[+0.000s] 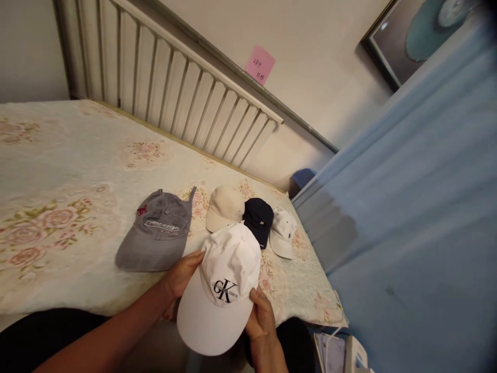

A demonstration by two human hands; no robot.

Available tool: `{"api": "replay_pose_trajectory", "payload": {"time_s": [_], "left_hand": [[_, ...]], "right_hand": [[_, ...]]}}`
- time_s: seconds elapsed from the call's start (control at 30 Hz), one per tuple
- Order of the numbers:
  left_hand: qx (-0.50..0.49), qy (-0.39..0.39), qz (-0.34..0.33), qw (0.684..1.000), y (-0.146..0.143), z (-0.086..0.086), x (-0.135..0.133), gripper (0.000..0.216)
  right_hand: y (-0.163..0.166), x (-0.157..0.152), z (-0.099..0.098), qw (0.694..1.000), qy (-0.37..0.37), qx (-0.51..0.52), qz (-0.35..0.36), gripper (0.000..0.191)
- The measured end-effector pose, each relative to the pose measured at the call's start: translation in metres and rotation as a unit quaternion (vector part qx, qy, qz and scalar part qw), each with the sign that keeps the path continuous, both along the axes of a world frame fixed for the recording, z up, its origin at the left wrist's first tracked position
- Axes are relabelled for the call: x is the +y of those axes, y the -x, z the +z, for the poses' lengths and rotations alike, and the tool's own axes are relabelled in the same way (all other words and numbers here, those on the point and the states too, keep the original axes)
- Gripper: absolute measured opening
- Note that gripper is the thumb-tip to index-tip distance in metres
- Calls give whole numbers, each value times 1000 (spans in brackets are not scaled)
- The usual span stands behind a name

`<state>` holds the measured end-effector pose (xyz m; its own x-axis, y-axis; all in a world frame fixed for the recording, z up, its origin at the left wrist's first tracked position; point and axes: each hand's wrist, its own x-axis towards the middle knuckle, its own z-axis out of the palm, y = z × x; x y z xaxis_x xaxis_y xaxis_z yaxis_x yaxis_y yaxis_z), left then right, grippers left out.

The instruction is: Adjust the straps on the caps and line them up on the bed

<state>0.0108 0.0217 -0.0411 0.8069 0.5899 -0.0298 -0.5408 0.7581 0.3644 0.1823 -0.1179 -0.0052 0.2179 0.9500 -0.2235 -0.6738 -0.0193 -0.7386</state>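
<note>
A white baseball cap [233,259] with black "CK" lettering is held up in front of me, its brim toward me. My left hand [184,274] grips its left side, with the fingers partly hidden under the cap. On the right side, my right hand [262,316] is closed on the edge near the brim, thumb on top. A grey cap [159,228] with its strap sticking up lies on the bed to the left. Behind the held cap, a beige cap [225,204], a black cap [258,217] and a white cap with a small dark logo [284,233] lie in a row.
The caps lie on a bed with a floral sheet [97,176]. A slatted white radiator [174,77] runs along the wall behind. A blue curtain [407,217] hangs at the right, and a white box-like item with a cable [355,352] stands below the bed's right corner.
</note>
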Motion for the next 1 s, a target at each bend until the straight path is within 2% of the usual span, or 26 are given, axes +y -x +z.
{"api": "replay_pose_trajectory", "payload": {"time_s": [0.3,0.4,0.57,0.87,1.0], "left_hand": [[-9,4,-30,999,-1,10,-4,39],[-14,12,-38,999,0,13,-6,39],[-32,16,-44,998,0,18,-10,40],[-32,48,-124,991,-2,12,-10,42],[-25,65,-169,983,0,15,-11,45]], "right_hand": [[6,1,11,996,48,61,-40,44],[10,3,18,995,51,77,-29,43],[15,4,23,995,60,78,15,52],[26,3,40,997,59,38,31,55],[30,3,42,996,75,27,31,57]]}}
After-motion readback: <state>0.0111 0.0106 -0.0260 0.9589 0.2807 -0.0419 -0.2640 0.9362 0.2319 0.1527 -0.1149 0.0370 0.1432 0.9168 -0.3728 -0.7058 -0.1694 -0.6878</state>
